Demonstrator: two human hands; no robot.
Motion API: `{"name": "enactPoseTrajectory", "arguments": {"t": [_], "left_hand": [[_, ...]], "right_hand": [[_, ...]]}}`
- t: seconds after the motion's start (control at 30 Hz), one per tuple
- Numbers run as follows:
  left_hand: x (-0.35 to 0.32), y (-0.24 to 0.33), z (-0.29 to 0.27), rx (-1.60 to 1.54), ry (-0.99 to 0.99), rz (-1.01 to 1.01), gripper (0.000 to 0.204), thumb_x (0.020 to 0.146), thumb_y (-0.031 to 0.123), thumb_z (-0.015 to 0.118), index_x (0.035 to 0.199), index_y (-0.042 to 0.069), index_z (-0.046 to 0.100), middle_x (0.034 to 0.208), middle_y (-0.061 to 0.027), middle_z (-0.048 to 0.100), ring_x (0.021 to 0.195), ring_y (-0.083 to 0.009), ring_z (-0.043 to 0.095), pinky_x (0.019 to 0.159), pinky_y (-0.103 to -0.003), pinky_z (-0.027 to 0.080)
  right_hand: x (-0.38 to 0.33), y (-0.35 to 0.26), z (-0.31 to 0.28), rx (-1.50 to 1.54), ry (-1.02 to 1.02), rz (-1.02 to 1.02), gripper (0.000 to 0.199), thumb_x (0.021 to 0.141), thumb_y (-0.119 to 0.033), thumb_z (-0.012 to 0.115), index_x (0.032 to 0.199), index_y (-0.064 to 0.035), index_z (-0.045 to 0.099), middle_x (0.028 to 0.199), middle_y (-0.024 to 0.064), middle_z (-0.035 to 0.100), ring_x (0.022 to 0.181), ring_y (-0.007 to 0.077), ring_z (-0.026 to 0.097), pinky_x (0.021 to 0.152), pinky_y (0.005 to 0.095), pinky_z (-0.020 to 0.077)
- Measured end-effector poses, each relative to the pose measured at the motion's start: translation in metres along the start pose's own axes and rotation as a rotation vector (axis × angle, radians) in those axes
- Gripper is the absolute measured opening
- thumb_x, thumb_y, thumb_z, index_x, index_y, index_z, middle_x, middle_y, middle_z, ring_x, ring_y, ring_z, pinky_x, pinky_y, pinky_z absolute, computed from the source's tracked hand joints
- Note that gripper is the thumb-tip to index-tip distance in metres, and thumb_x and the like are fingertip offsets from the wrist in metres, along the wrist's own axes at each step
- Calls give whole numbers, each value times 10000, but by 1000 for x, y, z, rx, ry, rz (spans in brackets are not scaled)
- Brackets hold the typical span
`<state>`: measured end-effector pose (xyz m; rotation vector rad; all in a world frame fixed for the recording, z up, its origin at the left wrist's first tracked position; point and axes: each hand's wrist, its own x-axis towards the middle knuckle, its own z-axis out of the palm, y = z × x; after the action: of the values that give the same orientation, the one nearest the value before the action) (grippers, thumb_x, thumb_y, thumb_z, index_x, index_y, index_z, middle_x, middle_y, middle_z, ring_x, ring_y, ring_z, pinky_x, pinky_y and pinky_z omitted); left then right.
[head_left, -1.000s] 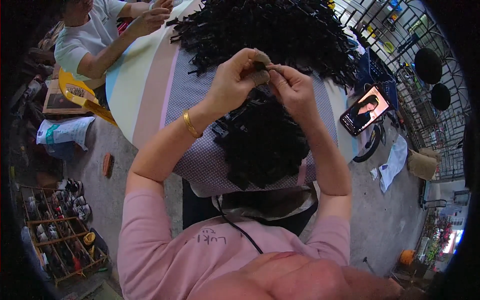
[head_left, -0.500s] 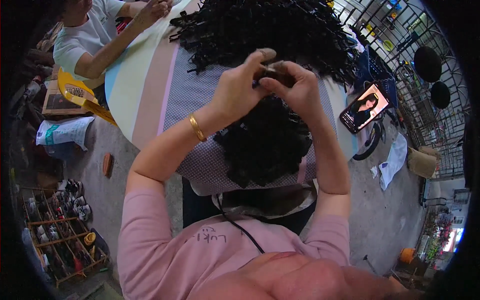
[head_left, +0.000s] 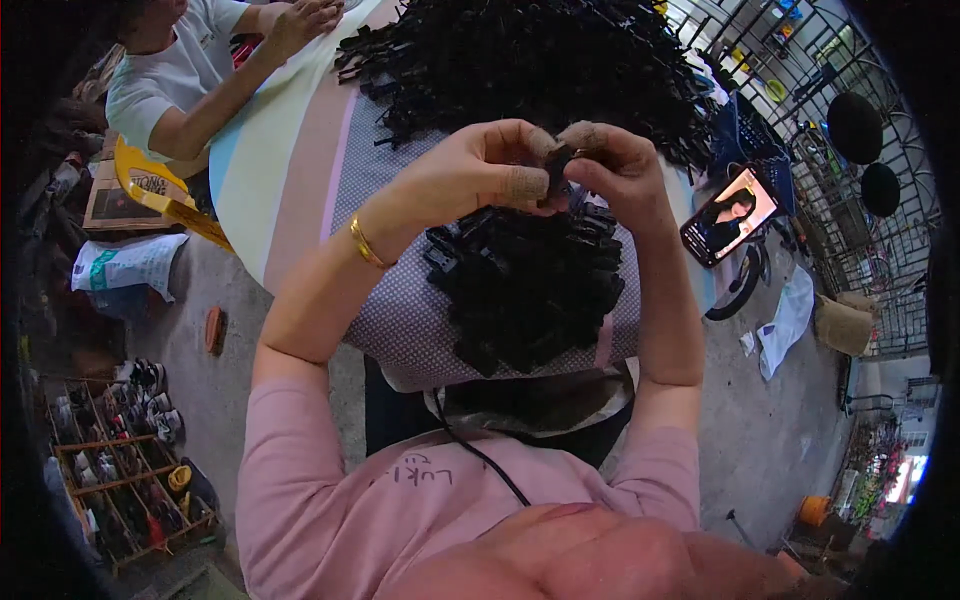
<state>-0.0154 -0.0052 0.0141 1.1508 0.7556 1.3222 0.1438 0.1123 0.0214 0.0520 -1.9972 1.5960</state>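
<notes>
Both hands pinch one small black piece (head_left: 559, 172) above the cloth-covered table (head_left: 290, 190).
The left hand (head_left: 470, 175) grips the piece from the left between thumb and fingers; the right hand (head_left: 622, 172) pinches it from the right, thumb against finger, so the tips nearly meet. The piece is over the far edge of the near pile (head_left: 530, 295), with the far heap (head_left: 540, 70) beyond; its finer parts are too small and dark to tell. For good handling, the left pinch would best act as the steady anchor while the right tips make small, controlled movements. Tan wraps (head_left: 527, 183) on some digits probably spare the skin but may dull feel, so light, even pressure seems wise, with the piece turned toward the eyes.
</notes>
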Motion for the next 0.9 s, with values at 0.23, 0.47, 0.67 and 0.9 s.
{"name": "enactPoseTrajectory", "arguments": {"t": [0.23,0.47,0.67,0.9], "left_hand": [[5,-11,-3,112,178,-19,176,803,85,595,930,18,494,906,-83,589,830,-189,617,766,-313,517],[5,-10,5,279,341,297,225,809,69,585,1000,-16,505,900,-103,583,877,-155,591,772,-268,500],[3,-11,11,483,364,393,264,800,21,586,1052,-4,512,958,-88,588,872,-139,588,757,-253,497],[-1,-17,10,713,481,475,198,771,10,613,963,6,563,892,-83,616,804,-146,606,713,-246,506]], "right_hand": [[-1,5,1,-188,51,-60,241,783,-79,631,1005,3,583,831,31,593,722,75,556,649,184,463],[-1,-2,14,-281,234,110,171,876,-148,516,966,-16,576,717,-15,556,581,32,474,500,154,358],[0,3,19,-332,229,30,152,876,-145,519,922,-11,576,690,-13,548,563,19,455,477,156,355],[-1,-2,30,-177,225,256,147,867,-121,521,893,8,586,680,1,561,583,46,490,513,182,395]]}}
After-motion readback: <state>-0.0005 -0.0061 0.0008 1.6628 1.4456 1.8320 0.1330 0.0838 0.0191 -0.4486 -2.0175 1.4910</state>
